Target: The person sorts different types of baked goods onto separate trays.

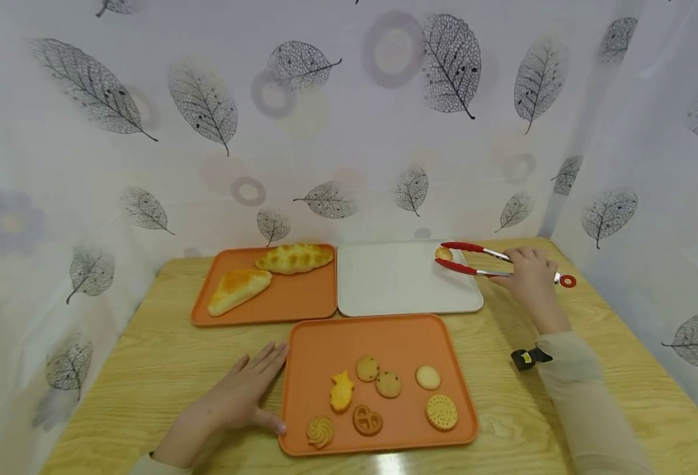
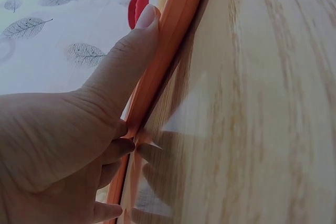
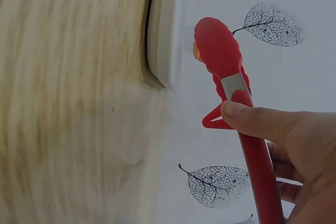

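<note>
My right hand [image 1: 532, 280] grips red-and-silver tongs [image 1: 466, 247] over the right part of the white tray [image 1: 393, 280]. Between the red tong tips sits a small golden cookie [image 1: 443, 253]; in the right wrist view the tips hide most of it, and they are raised above the table. My left hand [image 1: 236, 396] lies with fingers extended at the left side of the front orange tray [image 1: 379, 333], its thumb against the rim. On that tray are a pineapple-shaped cookie [image 1: 341, 394], a pretzel [image 1: 367, 420], a swirl cookie [image 1: 320, 431] and several round cookies [image 1: 441, 412].
Behind on the left, a second orange tray [image 1: 301, 307] bears a triangular bread [image 1: 239, 290] and a long braided bread [image 1: 294, 258]. It adjoins the white tray. A leaf-patterned curtain [image 1: 349, 132] surrounds the wooden table [image 1: 147, 369] at the back and sides.
</note>
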Demonstrator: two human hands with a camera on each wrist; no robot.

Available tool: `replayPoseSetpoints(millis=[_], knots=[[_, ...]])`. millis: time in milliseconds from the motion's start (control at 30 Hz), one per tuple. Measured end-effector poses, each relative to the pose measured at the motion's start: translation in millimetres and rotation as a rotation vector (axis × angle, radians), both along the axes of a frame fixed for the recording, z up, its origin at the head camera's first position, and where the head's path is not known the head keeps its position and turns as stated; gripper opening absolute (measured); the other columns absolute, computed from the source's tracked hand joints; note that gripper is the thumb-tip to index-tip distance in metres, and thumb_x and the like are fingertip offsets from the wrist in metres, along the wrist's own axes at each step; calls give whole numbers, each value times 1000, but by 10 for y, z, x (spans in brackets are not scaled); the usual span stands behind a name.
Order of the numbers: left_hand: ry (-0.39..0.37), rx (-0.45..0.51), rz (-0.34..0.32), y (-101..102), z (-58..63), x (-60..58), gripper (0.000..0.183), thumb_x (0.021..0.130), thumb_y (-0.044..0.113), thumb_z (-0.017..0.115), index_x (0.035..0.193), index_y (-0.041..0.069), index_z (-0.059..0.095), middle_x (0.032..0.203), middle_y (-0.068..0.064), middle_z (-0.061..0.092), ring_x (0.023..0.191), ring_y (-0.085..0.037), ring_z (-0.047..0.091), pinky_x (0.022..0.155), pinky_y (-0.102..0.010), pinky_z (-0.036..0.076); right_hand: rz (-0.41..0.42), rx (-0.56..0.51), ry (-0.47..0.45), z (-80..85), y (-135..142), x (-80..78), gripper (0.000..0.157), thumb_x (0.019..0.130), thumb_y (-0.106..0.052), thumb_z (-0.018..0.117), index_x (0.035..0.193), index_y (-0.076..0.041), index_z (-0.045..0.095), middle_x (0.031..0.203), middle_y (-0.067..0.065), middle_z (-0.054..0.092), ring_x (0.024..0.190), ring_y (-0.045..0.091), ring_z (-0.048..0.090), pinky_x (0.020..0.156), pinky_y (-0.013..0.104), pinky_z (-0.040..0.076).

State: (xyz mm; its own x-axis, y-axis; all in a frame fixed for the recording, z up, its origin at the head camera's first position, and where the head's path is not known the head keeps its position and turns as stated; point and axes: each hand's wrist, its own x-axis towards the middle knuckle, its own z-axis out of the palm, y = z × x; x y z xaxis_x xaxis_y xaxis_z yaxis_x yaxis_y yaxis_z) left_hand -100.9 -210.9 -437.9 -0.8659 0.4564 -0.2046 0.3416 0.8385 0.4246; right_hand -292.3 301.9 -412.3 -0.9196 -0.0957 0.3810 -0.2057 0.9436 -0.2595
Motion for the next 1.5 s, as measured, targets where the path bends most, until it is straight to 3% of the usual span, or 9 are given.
replayPoseSetpoints(millis=[400, 900, 1300, 1500], knots=[[-5, -3, -3, 20, -13, 5, 129, 62, 75, 66, 157, 5, 13, 163, -17, 15, 151, -40, 12, 112, -72, 15, -48, 23, -124, -118, -25, -195, 61, 80, -27, 79, 126, 6, 55, 131, 30, 50, 122, 52, 36, 93, 69, 28], [-34, 3, 8, 12, -56, 18, 129, 62, 75, 67, 157, 7, 12, 164, -14, 13, 152, -36, 8, 115, -69, 13, -69, 12, -140, -171, -53, -194, 64, 81, -28, 79, 127, 7, 54, 129, 28, 48, 122, 50, 34, 94, 69, 26], [1, 13, -5, -3, -11, 19, 129, 62, 74, 67, 157, 4, 13, 163, -18, 15, 151, -40, 12, 112, -72, 15, -86, -39, -181, -48, -40, -146, 65, 79, -31, 80, 127, 4, 55, 131, 30, 49, 122, 51, 35, 91, 70, 29], [9, 5, -5, -8, 2, 10, 129, 62, 74, 67, 157, 4, 13, 163, -18, 15, 151, -40, 12, 112, -72, 16, -32, -37, -177, 31, -47, -108, 67, 76, -31, 82, 128, 2, 56, 128, 30, 51, 118, 50, 38, 87, 68, 32]])
